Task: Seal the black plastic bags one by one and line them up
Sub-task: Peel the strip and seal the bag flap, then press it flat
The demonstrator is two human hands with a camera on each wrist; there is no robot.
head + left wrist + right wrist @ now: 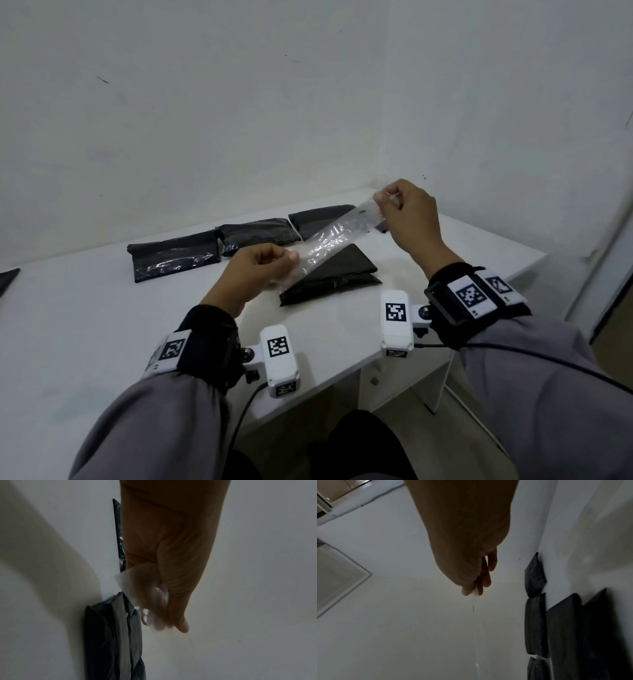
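A clear plastic strip [334, 241] stretches in the air between my two hands. My left hand [263, 262] pinches its near end, and the same strip [145, 592] shows crumpled under its thumb. My right hand [400, 205] pinches the far end higher up, seen edge-on as a strip [475, 591]. Below the strip a black plastic bag [332, 277] lies flat on the white table [102, 325]. Three more black bags [174, 257] [257, 236] [322, 219] lie in a row along the wall, also visible as bags [535, 624] in the right wrist view.
The table sits in a corner of white walls [308, 102]. Its front edge and right edge [513, 270] drop off near my right arm. Another dark piece [7, 279] pokes in at the far left. Wrist cameras with cables hang below both wrists.
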